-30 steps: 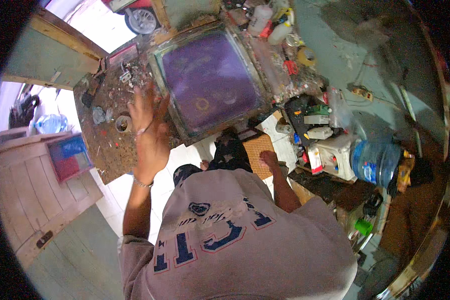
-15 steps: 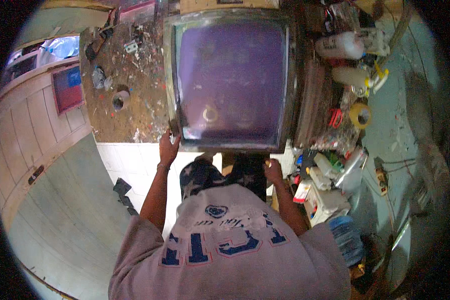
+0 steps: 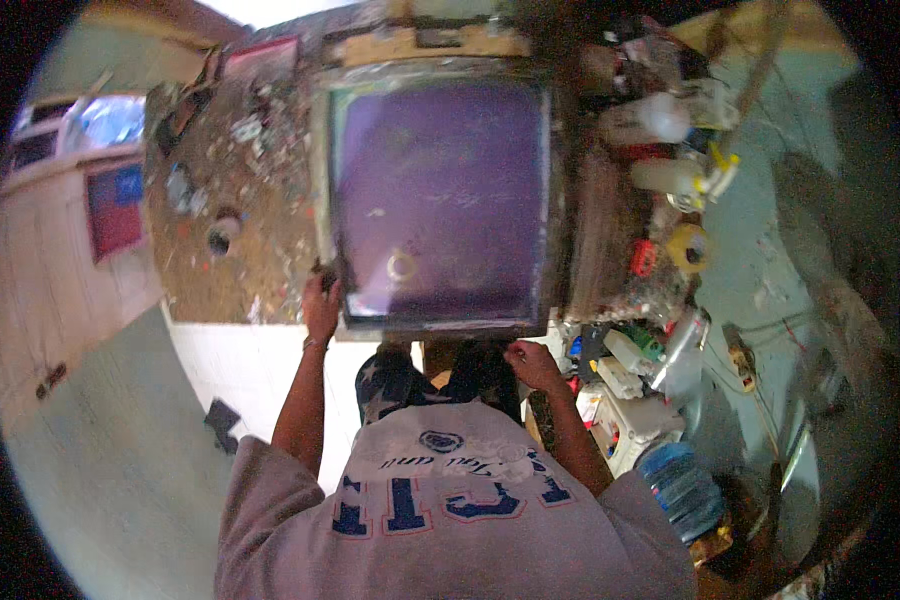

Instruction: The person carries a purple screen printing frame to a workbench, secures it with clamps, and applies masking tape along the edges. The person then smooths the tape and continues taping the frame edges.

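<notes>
A purple screen in a weathered frame [image 3: 440,190] lies on the cluttered wooden bench in front of me. My left hand [image 3: 320,300] is at the frame's lower left side, fingers bent around a small dark piece or the edge itself, which I cannot make out. Just below the frame's lower right edge, my right hand [image 3: 525,355] has its fingers curled; what they hold, if anything, is hidden. To the left on the bench [image 3: 175,275] lie a tape roll [image 3: 221,232] and scattered scraps.
At the right are bottles [image 3: 645,120], a yellow tape roll [image 3: 687,247], a red tool [image 3: 642,257], a white stool [image 3: 640,420] and a large blue jug [image 3: 680,490]. A panelled door [image 3: 70,260] bounds the left; white floor tiles [image 3: 210,355] show below the bench.
My left hand has come down from spread above the bench to closed at the frame's edge. My right hand has risen toward the front edge. The view has swung straighter onto the bench.
</notes>
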Demonstrator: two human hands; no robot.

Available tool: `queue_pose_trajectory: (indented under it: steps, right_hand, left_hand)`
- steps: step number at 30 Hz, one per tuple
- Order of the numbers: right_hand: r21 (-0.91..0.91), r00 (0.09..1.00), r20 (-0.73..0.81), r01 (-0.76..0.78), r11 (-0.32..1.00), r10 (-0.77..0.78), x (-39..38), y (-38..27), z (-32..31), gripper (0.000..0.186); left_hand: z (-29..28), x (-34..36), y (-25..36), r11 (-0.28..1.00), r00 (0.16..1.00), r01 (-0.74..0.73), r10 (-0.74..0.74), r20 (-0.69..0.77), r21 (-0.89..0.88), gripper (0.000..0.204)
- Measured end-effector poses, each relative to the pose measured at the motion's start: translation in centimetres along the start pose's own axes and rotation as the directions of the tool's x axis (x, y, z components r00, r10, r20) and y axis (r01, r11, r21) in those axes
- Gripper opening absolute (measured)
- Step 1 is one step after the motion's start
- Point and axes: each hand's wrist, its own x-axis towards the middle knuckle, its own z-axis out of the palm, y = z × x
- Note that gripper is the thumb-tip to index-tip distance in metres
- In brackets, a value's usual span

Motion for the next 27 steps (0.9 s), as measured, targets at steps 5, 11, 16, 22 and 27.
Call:
queue_pose_trajectory:
  steps: [5,11,16,22,27]
  right_hand:
    - [0.279,0.934,-0.344,0.201,0.939,-0.098,2.7,-0.9,-2.3,0.030]
    - [-0.230,0.592,-0.795,-0.087,0.969,-0.135,9.4,-4.8,-7.6,0.049]
    - [-0.194,0.697,-0.716,-0.259,0.946,0.044,15.7,-2.8,-10.9,0.052]
    - [-0.228,0.720,-0.693,-0.208,0.951,-0.009,15.5,-3.1,-13.9,0.050]
    - [-0.228,0.829,-0.557,-0.095,0.969,-0.049,14.5,-4.5,-15.5,0.043]
  left_hand:
    - [-0.4,3.1,0.8,0.996,0.998,0.060,-0.059,-0.021,0.072,0.062]
    - [-0.1,4.3,2.3,0.993,0.986,0.117,-0.114,-0.125,0.020,0.064]
    - [0.6,4.0,3.7,0.966,0.967,0.228,-0.239,-0.086,-0.123,0.065]
    - [2.1,3.6,3.9,0.969,0.976,0.138,-0.168,-0.139,-0.206,0.065]
    - [1.5,3.4,2.9,0.939,0.981,0.152,-0.180,-0.067,-0.307,0.063]
